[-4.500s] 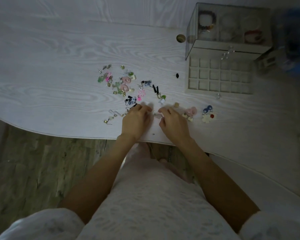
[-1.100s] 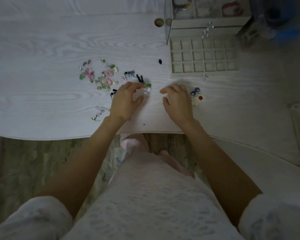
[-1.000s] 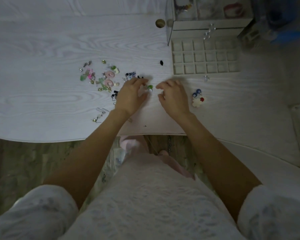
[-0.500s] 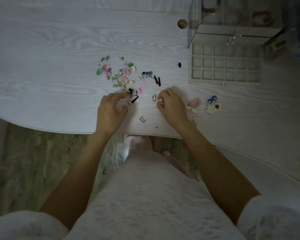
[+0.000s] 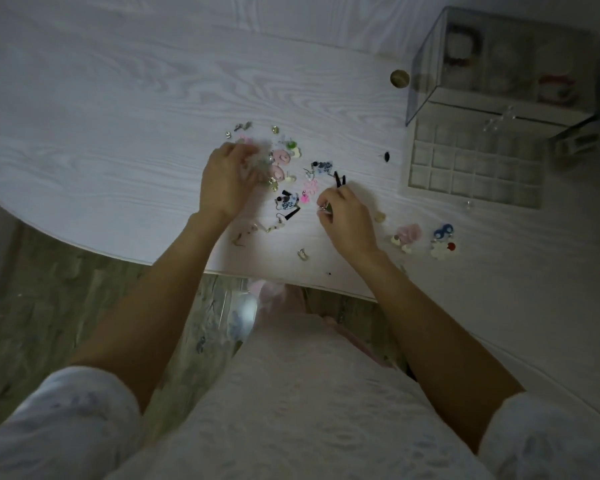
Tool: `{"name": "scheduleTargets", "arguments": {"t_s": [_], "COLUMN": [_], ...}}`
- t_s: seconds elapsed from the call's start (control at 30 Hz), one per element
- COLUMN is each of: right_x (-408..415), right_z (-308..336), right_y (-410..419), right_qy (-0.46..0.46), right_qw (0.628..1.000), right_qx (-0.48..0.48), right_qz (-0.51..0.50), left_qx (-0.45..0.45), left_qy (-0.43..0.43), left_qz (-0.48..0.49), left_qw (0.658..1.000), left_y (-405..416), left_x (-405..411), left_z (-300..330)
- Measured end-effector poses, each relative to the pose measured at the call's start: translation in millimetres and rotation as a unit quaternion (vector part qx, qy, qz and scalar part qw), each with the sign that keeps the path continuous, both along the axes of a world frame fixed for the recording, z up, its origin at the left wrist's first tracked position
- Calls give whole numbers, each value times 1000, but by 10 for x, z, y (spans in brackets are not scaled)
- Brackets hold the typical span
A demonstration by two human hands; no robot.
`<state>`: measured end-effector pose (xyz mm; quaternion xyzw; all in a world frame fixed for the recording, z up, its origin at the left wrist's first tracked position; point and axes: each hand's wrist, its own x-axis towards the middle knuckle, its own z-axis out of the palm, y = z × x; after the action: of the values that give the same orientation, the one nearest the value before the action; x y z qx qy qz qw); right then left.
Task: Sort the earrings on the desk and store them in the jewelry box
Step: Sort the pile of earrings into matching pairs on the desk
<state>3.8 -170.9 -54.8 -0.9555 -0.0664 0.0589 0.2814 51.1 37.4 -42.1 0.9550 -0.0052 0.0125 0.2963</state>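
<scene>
On desk (image 5: 118, 140): small colourful earrings (image 5: 291, 174); left hand (image 5: 224, 183) blurred, grip unclear; right hand (image 5: 347, 220) pinching 1.

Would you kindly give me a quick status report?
Left hand in the earrings; right hand pinching a small piece. Drawer tray looks empty. Nothing blocking it.

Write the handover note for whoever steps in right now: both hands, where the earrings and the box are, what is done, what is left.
Left hand: over the left part of the earring pile, fingers curled into it; blur hides whether it holds anything.
Right hand: fingers curled, pinching a small metallic earring just right of the pile.
Jewelry box: far right on the desk, its divided tray pulled out; every visible compartment looks empty.
Done: a few earrings set apart right of the right hand, among them a pink pair and a blue one.
Left: sort the pile, then fill the tray.
</scene>
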Motion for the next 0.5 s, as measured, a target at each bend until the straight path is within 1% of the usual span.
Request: {"name": "scheduleTargets", "arguments": {"t_s": [0.13, 0.27, 0.33, 0.4, 0.5], "right_x": [126, 65, 8, -34, -78], "right_z": [8, -7, 6, 15, 13], "right_y": [74, 54, 27, 21, 28], "right_qy": [-6, -23, -16, -12, -8], "right_qw": [999, 998, 997, 996, 996], "right_qx": [19, 37, 43, 49, 48], "right_qz": [-26, -43, -60, -74, -78], "left_qx": [3, 31, 46, 50, 11], "left_qy": [3, 52, 58, 56, 96], "left_qz": [-101, -158, -159, -136, -88], "left_qw": [995, 986, 984, 988, 991], "left_y": [-224, -384, -414, -418, -393], "left_x": [353, 573, 639, 687, 728], "left_z": [43, -87, -118, -97, -48]}}
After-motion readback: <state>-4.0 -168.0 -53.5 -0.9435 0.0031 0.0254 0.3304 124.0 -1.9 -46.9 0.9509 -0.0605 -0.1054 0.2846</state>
